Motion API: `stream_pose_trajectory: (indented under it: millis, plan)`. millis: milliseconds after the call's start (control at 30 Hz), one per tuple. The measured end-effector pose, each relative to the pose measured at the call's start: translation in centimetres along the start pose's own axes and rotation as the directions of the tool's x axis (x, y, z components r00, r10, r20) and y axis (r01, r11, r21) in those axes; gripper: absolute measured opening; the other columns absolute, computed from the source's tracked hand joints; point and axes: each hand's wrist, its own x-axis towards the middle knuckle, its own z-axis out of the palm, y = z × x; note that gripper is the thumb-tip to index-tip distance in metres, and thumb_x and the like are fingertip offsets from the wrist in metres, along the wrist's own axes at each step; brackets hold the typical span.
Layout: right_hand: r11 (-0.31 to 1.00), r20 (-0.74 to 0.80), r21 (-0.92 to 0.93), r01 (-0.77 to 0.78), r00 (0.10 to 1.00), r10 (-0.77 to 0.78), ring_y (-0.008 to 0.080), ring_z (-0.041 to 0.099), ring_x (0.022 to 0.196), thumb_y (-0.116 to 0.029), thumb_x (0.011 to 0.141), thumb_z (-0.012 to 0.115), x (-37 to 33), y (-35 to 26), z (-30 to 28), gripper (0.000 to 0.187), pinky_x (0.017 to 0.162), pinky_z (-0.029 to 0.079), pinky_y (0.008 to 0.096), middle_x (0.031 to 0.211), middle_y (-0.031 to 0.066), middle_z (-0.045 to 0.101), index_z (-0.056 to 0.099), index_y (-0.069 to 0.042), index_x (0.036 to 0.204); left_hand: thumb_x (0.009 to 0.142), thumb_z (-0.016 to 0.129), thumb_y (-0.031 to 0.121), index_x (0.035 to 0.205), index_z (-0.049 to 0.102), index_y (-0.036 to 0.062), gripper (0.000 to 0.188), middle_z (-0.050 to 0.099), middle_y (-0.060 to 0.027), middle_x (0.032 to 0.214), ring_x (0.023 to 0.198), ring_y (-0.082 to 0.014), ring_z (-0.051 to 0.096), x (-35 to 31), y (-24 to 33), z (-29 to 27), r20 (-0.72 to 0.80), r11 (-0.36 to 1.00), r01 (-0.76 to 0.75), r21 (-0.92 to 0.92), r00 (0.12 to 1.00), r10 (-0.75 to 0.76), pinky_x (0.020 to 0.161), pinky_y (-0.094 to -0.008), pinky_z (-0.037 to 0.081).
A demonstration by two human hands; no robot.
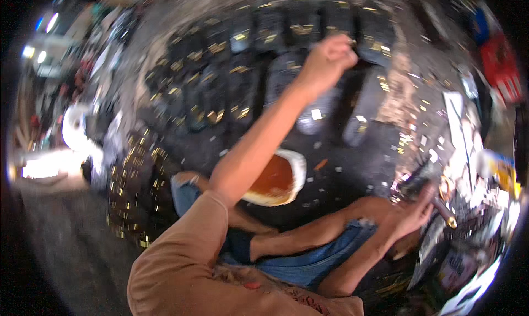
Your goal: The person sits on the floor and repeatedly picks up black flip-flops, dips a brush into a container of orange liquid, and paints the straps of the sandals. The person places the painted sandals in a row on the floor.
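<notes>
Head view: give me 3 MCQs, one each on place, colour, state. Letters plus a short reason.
1. Where is the bowl?
A. on the dark floor by the person's knees
B. on a shelf
C. in the right hand

2. What colour is the sleeve?
A. green
B. orange-tan
C. white

3. How is the left hand?
A. flat, palm down
B. closed, reaching over the rows of black sandals
C. resting in the lap

A: it sits on the floor under the forearm.
B: the shoulder cloth is orange-tan.
B: the fingers are curled above the sandals.

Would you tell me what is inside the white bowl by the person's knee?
The white bowl holds an orange-brown substance, perhaps glue. The left forearm covers its left part, so the rest is hidden.
</notes>
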Motion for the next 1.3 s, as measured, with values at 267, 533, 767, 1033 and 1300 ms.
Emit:
stream_pose_trajectory:
  millis: [267,533,767,1033,1300]
  plan:
    - [0.931,0.244,-0.245,0.271,0.947,-0.211,0.0333,0.058,0.121,-0.028,0.106,0.049,-3.0,-2.7,0.1,0.041,0.1,0.048,0.0402,0.14,0.0239,0.057,0.058,-0.015,0.144,0.088,0.076,0.024,0.127,0.061,0.0017,0.047,0.067,-0.015,0.119,0.108,-0.0255,0.065,-32.7,-5.3,-36.2,-0.881,0.813,0.467,0.348,0.459,0.113,0.094,-0.0381,0.053]
    - [0.87,0.799,-0.066,0.488,0.548,-0.247,0.0254,0.072,0.094,-0.013,0.086,0.078,-20.3,-7.2,3.1,0.028,0.088,0.055,0.0352,0.1,0.016,0.075,0.072,-0.001,0.111,0.063,0.087,0.06,0.146,0.029,0.0034,0.117,0.044,-0.0321,0.14,0.126,-0.0478,0.05,-41.7,-20.8,-43.7,-0.983,0.118,0.977,0.176,0.167,0.081,0.106,-0.056,0.042]
    - [0.509,0.965,0.044,0.86,0.096,-0.246,0.0307,0.073,0.079,-0.02,0.09,0.076,-23.7,-4.0,4.0,0.018,0.071,0.056,0.0413,0.09,0.0155,0.074,0.072,-0.004,0.098,0.069,0.088,0.023,0.114,0.064,-0.0039,0.057,0.069,-0.0149,0.11,0.102,-0.0228,0.065,-46.3,-11.2,-44.1,-0.697,0.73,0.517,-0.447,0.311,-0.646,0.087,-0.0364,0.051]
    - [0.793,0.893,-0.009,0.609,0.362,-0.268,0.0192,0.07,0.085,-0.018,0.095,0.071,-22.8,-5.0,3.0,0.021,0.08,0.055,0.0351,0.091,0.014,0.074,0.071,0.001,0.104,0.096,0.071,0.021,0.121,0.067,0.0026,0.031,0.068,-0.004,0.107,0.098,-0.0152,0.06,-52.5,1.6,-31.9,-0.762,0.93,0.277,-0.243,0.538,-0.36,0.088,-0.0295,0.047]
    - [0.692,0.955,-0.202,0.693,0.296,-0.019,0.0245,0.069,0.082,-0.018,0.09,0.071,-18.5,-4.2,-0.1,0.026,0.078,0.054,0.041,0.091,0.0188,0.074,0.071,0.005,0.102,0.081,0.08,0.013,0.125,0.064,0.005,0.048,0.064,-0.0123,0.116,0.11,-0.0312,0.059,-53.0,1.7,-24.1,-0.828,0.693,0.579,0.429,0.559,0.046,0.099,-0.0411,0.045]
